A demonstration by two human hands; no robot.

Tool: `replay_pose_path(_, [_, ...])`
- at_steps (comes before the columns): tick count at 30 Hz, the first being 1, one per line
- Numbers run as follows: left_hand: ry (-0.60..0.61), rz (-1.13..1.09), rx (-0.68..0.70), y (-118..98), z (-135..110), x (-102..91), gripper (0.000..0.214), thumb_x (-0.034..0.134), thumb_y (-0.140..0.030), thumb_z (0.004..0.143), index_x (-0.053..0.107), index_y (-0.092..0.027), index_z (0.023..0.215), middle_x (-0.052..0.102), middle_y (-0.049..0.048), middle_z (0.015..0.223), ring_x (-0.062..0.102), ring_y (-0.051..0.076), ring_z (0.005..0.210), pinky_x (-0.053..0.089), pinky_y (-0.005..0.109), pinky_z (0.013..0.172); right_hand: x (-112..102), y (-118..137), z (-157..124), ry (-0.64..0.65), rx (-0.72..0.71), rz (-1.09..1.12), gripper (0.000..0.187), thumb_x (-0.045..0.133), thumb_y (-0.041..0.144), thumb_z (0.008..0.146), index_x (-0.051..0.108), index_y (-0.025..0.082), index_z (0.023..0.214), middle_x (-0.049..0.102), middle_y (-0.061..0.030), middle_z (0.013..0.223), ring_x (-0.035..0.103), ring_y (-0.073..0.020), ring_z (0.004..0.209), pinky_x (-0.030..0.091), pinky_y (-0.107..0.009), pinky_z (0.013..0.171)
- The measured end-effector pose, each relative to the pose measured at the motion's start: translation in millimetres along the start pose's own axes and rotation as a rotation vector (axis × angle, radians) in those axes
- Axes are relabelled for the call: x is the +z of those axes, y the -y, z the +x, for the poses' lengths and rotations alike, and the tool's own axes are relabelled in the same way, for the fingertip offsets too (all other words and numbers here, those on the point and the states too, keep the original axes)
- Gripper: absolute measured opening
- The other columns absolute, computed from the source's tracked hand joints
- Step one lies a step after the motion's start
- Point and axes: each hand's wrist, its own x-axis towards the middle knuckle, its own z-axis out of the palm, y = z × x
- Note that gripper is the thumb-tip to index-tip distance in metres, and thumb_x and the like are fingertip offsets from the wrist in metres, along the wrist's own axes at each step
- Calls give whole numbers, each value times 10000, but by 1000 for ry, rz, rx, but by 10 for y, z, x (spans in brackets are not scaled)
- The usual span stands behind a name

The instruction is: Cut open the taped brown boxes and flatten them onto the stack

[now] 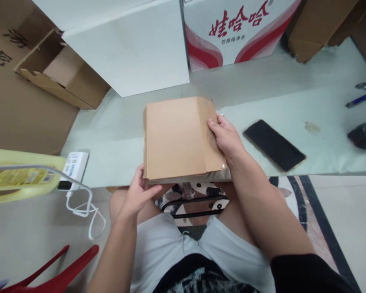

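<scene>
A flat brown cardboard box (173, 138) is held at the front edge of the table, its broad plain face towards me. A fold line runs down its right part, and a flap there bends away. My right hand (227, 136) grips that right side, thumb on the face and the other fingers around the edge. At the lower left corner, my left hand (139, 191) holds the box with its thumb below the front edge; some of its fingers are hidden behind the cardboard. Both hands are closed on the box.
Right of the box lies a black phone (274, 144) on the pale green table (295, 93). A white carton (134, 53) and a red-and-white water carton (240, 36) stand behind. Leftward are a white power adapter (76, 169) with cables and a yellow bottle (24, 177).
</scene>
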Motion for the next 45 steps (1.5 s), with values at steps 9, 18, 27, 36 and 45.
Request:
replay_pose_path(9, [-334,-57,193,106,132,-24,774,981,-421,513,522,-281,1121,663,55,1182,630,253,1218,521,359,1038,34,86,-57,138,-17,-23,557,464,450,904,450,276,1433,658,-70,1405,675,-243,1216,598,-411,951])
replay_pose_path(18, [-787,66,262,78,157,-113,522,870,-470,663,459,-226,872,523,-56,794,519,113,719,428,250,683,-3,-2,-103,550,-71,-57,923,673,661,830,315,288,1595,468,-91,1612,532,-254,1432,485,-436,1186])
replay_pose_path(27, [-816,166,207,42,139,-114,521,840,-532,644,449,-218,784,473,-56,737,480,124,695,393,259,639,-7,-57,-85,833,-41,-280,665,785,570,789,637,194,1317,690,-98,1353,652,-269,1274,530,-482,1137])
replay_pose_path(36, [-486,143,116,63,-133,-215,578,883,-515,644,396,-204,643,375,-75,573,338,87,547,269,229,529,-41,-6,-141,540,-37,-238,471,615,556,907,650,225,1240,673,-68,1372,617,-247,1316,470,-477,1204])
replay_pose_path(45, [-342,-79,14,-11,-219,-244,524,937,-416,576,599,-238,936,654,-34,715,577,103,564,451,195,527,6,-65,-104,326,-43,-361,665,479,570,968,409,196,1512,664,-145,1325,710,-249,1029,591,-526,1007])
